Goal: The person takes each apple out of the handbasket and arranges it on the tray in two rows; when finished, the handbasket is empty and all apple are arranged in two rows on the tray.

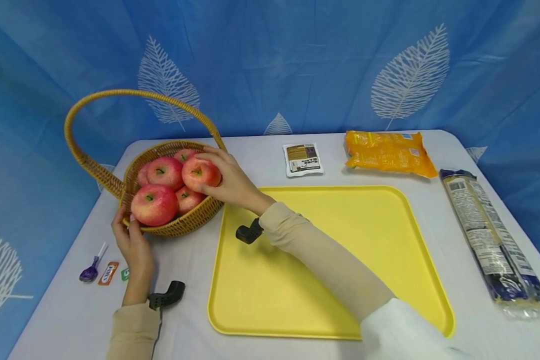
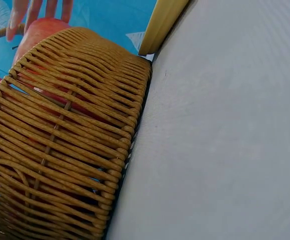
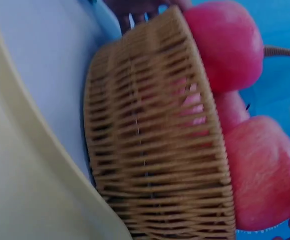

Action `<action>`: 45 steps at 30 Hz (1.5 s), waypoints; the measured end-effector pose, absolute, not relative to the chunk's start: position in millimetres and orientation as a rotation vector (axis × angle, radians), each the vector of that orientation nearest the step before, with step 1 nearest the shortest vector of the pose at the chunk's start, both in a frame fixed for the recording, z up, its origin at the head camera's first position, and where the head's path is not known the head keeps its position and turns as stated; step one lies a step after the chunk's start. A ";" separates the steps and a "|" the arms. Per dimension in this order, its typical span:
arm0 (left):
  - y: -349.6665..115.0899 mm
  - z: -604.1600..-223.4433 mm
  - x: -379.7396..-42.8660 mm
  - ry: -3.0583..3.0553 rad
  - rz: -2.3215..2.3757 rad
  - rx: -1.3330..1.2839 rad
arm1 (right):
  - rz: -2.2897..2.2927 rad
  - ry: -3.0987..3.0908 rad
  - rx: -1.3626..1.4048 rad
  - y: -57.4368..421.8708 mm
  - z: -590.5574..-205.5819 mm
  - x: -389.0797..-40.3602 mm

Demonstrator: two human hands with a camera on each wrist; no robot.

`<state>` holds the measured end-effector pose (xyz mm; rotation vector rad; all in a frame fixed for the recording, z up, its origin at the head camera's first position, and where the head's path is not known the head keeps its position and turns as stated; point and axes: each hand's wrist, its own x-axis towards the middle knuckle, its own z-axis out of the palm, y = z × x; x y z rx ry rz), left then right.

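Wicker basket (image 1: 180, 227): one, set on the desk (image 1: 184, 265).
Apples (image 1: 154, 205): six seen, five resting in the basket.
Right hand (image 1: 231, 182): sixth apple (image 1: 201, 174) gripped between fingers and thumb, at the basket's right rim.
Left hand (image 1: 137, 252): basket's near-left rim held by fingers.
Yellow tray (image 1: 364, 220): one, right of basket.
Lollipop (image 1: 89, 273): one, nearer than basket.
Sachet (image 1: 303, 160), orange bag (image 1: 389, 154): one each, right of basket.

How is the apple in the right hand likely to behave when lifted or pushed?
The apple looks plump and firm, so it should hold its shape when squeezed gently. Its smooth-looking skin may be slightly slippery. Being rounded, it would probably roll if pushed across the flat yellow tray.
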<state>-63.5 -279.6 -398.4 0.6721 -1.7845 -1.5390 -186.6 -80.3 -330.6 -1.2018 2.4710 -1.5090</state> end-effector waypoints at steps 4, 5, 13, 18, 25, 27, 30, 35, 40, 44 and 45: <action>-281.7 -399.7 -60.7 -1.791 -1.509 0.687 | -1.481 2.405 -1.129 -92.1 -329.7 -189.9; -282.3 -399.9 -60.6 -1.791 -1.506 0.686 | -1.469 2.398 -1.100 -95.0 -330.1 -190.6; -280.2 -397.4 -62.5 -1.836 -1.516 0.640 | -1.483 2.391 -0.984 -104.6 -337.5 -195.0; -281.4 -397.9 -60.4 -1.876 -1.469 0.622 | -1.525 2.376 -1.020 -104.3 -344.9 -196.1; -284.0 -398.1 -61.3 -1.896 -1.431 0.569 | -1.497 2.401 -1.080 -103.7 -349.4 -195.5; -284.2 -398.0 -62.2 -1.903 -1.425 0.566 | -1.495 2.410 -1.103 -103.1 -349.6 -195.4; -283.6 -397.8 -63.0 -1.910 -1.428 0.567 | -1.511 2.402 -1.101 -102.0 -349.7 -195.4; -283.1 -396.5 -62.9 -1.920 -1.428 0.574 | -1.533 2.391 -1.044 -101.3 -350.4 -195.2; -284.6 -396.0 -64.7 -1.930 -1.432 0.583 | -1.559 2.382 -1.020 -100.7 -351.5 -195.7; -284.1 -394.8 -64.2 -1.933 -1.427 0.594 | -1.599 2.355 -1.025 -100.5 -351.5 -194.6; -283.8 -394.8 -63.6 -1.933 -1.424 0.596 | -1.611 2.347 -1.027 -100.5 -351.6 -194.2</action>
